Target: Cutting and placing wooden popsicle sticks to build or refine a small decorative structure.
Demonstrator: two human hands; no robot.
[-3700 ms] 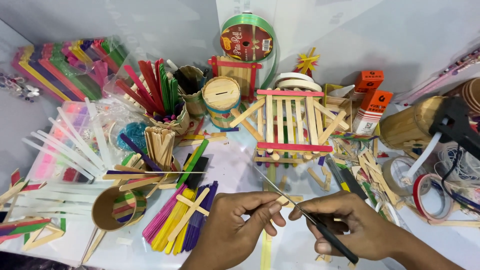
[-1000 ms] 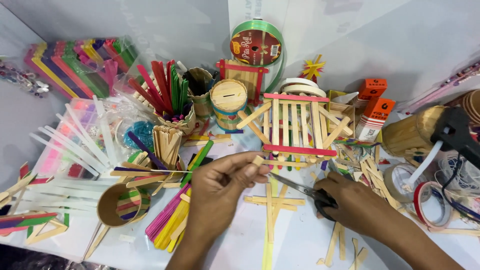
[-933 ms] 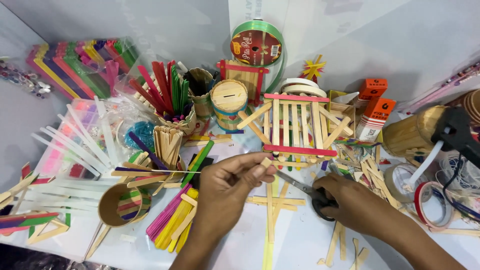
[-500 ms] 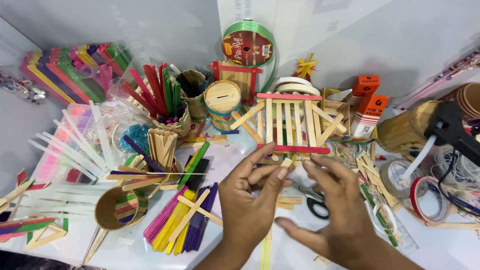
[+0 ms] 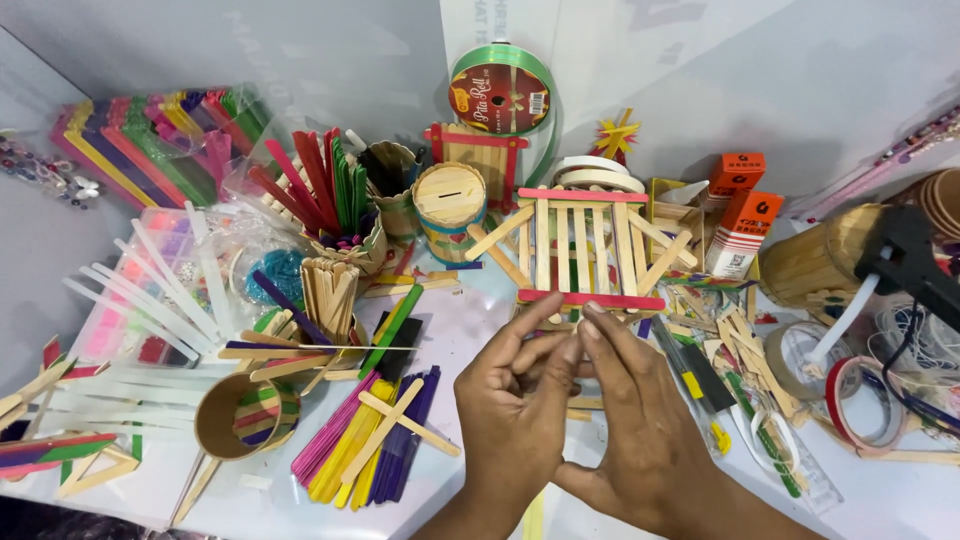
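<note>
Two hands (image 5: 520, 420) (image 5: 640, 430), one green ribbon spool (image 5: 500, 95), two orange boxes (image 5: 735, 172) (image 5: 748, 230), one glue gun (image 5: 915, 260).

This is a hobby craft table, set against a plain grey wall. A wooden frame of craft sticks (image 5: 585, 245) with red rails stands at its middle. Left of the frame, cups hold coloured sticks (image 5: 325, 185), and loose bright sticks (image 5: 375, 440) lie below them. Behind the frame leans a green ribbon spool (image 5: 500, 95). Right of it sit tape rolls (image 5: 865, 400) and a black glue gun (image 5: 915, 260).
</note>
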